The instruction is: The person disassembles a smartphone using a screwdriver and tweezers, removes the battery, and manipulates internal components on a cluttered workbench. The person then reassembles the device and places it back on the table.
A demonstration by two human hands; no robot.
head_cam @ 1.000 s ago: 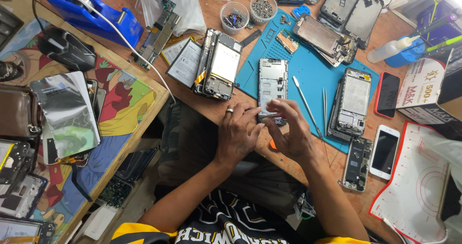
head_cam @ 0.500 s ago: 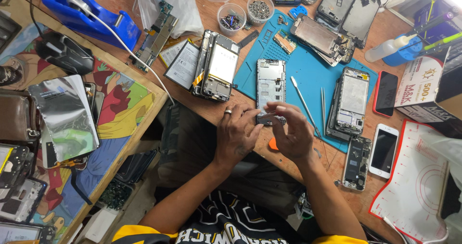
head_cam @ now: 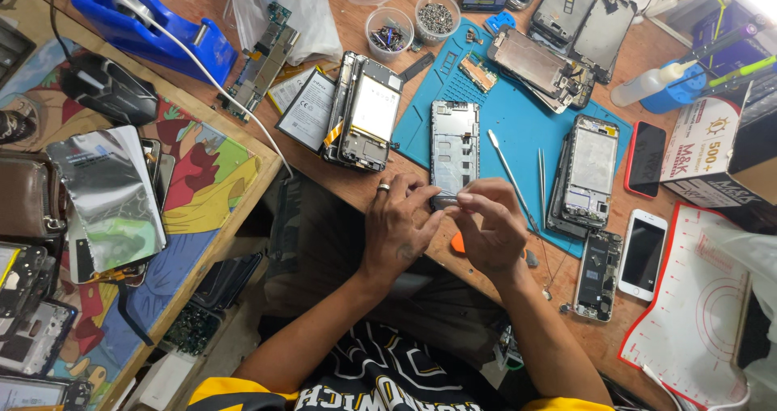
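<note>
An opened phone frame (head_cam: pixel 454 145) lies on the blue work mat (head_cam: pixel 518 123) at the wooden bench's front edge. My left hand (head_cam: pixel 402 223), with a ring on one finger, grips the frame's near end. My right hand (head_cam: pixel 492 226) meets it there, pinching a thin metal tool (head_cam: pixel 447 196) whose tip touches the frame's lower edge. An orange pick (head_cam: pixel 458 243) shows just under my right hand. What the fingertips cover on the frame is hidden.
On the mat lie a spudger (head_cam: pixel 507 176), tweezers (head_cam: pixel 541 186) and a second gutted phone (head_cam: pixel 589 172). Another opened phone (head_cam: pixel 368 113) and a battery (head_cam: pixel 308 110) sit left. Screw cups (head_cam: pixel 389 32), a blue tape dispenser (head_cam: pixel 152 27), a white phone (head_cam: pixel 643 253) and a cardboard box (head_cam: pixel 712 148) surround them.
Both hands stay at the frame's near end, with only small finger shifts. The view has drifted slightly.
</note>
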